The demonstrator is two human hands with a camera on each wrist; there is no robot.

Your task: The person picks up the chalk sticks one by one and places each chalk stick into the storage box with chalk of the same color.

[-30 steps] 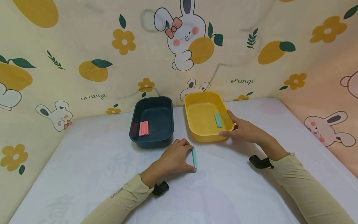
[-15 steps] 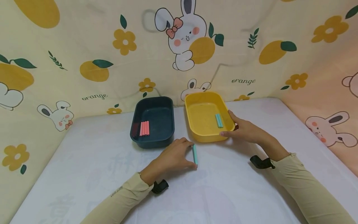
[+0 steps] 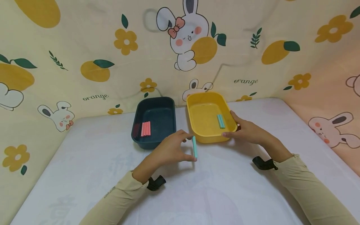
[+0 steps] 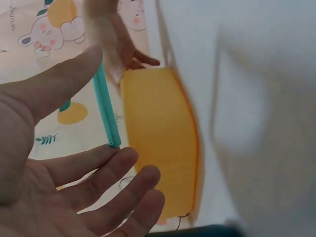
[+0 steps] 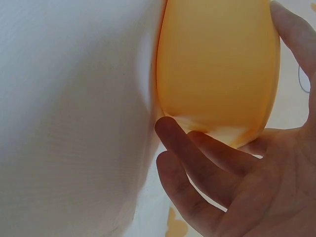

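Observation:
My left hand is raised over the table, just in front of the two bins. It pinches a thin teal stick by its ends, thumb at one end and index finger at the other; the left wrist view shows the stick with a groove along it. My right hand grips the near right corner of the yellow bin, thumb at the rim and fingers round the outer wall. Inside that bin lie teal sticks side by side.
Left of the yellow bin stands a dark blue bin with several pink sticks in a row. Both stand at the back of the white-covered table, against a printed cloth backdrop.
My left hand has lifted the teal stick up off the table and moved slightly toward the bins. The right hand keeps its hold on the yellow bin.

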